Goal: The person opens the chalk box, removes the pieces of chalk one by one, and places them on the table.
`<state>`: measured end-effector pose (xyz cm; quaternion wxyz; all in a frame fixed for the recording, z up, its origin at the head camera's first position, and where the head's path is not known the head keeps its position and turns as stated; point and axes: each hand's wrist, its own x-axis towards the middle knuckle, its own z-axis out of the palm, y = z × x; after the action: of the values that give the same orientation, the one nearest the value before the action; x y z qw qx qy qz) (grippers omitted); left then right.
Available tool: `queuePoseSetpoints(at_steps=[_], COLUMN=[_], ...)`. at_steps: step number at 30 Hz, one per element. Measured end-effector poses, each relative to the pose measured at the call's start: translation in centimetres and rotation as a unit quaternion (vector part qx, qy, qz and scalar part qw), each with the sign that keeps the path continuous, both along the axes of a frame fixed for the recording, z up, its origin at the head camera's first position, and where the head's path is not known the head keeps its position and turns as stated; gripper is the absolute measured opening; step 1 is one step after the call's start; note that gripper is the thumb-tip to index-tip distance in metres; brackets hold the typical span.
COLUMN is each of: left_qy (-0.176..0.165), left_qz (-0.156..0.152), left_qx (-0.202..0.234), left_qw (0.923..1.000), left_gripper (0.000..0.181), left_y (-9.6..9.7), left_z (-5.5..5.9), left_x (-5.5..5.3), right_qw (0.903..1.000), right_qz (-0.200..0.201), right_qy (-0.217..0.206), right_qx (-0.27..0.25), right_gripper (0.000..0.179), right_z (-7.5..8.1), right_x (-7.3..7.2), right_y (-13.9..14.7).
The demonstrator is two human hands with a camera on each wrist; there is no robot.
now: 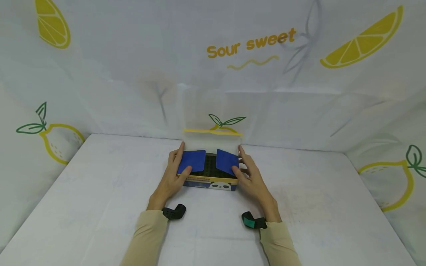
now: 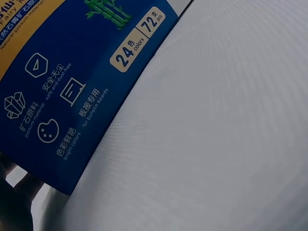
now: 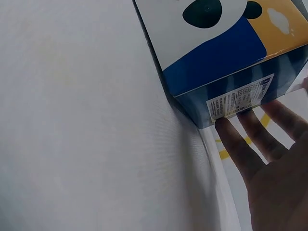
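A blue and yellow chalk box (image 1: 201, 183) with a panda on its front lies on the white table, its white-lined lid (image 1: 212, 141) raised at the back. Two blue side flaps (image 1: 193, 159) slant over the opening, and a dark gridded interior shows between them. My left hand (image 1: 169, 181) holds the left end, with the thumb on the flap near the front edge. At the right end my right hand (image 1: 252, 181) holds the box likewise, thumb at the right flap (image 1: 227, 161). Its fingers (image 3: 262, 134) touch the end panel with the label (image 3: 240, 98).
White cloth with lemon prints (image 1: 366, 40) hangs behind the table (image 1: 100, 207) and at both sides. Each wrist wears a small dark camera (image 1: 174, 211). The box stands close to the table's back edge.
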<state>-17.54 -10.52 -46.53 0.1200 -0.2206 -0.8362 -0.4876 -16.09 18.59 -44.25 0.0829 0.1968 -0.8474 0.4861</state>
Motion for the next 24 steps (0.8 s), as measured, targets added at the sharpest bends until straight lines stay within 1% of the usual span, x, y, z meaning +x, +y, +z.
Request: queuePoseSetpoints(at_steps=[5,13,15,20,24], left_qy=[-0.032,-0.055,-0.058,-0.062,-0.068], left_qz=[0.006,0.008,0.008,0.009,0.008], left_qx=[0.001,-0.002,0.001,0.008,0.010], left_qw=[0.9995,0.9984,0.9983,0.9980,0.9976], left_gripper=[0.086,0.104,0.104,0.100,0.101], left_y=[-0.04,-0.16,-0.18,-0.19,-0.21], left_z=[0.13,0.28,0.28,0.26,0.20], left_x=[0.08,0.17,0.17,0.14,0.08], right_qw=[0.9996,0.9993,0.9986,0.9953,0.9929], right_qz=[-0.003,0.008,0.014,0.012,0.001], right_qy=[-0.029,-0.037,-0.051,-0.096,-0.119], right_qx=[0.000,-0.002,-0.006,-0.003,-0.003], right_gripper=[0.073,0.068,0.071,0.090,0.092], right_z=[-0.29,-0.48,-0.42,-0.17,-0.08], right_x=[-0.07,-0.11,-0.05,0.21,0.31], right_y=[0.13,0.34,0.43,0.50,0.40])
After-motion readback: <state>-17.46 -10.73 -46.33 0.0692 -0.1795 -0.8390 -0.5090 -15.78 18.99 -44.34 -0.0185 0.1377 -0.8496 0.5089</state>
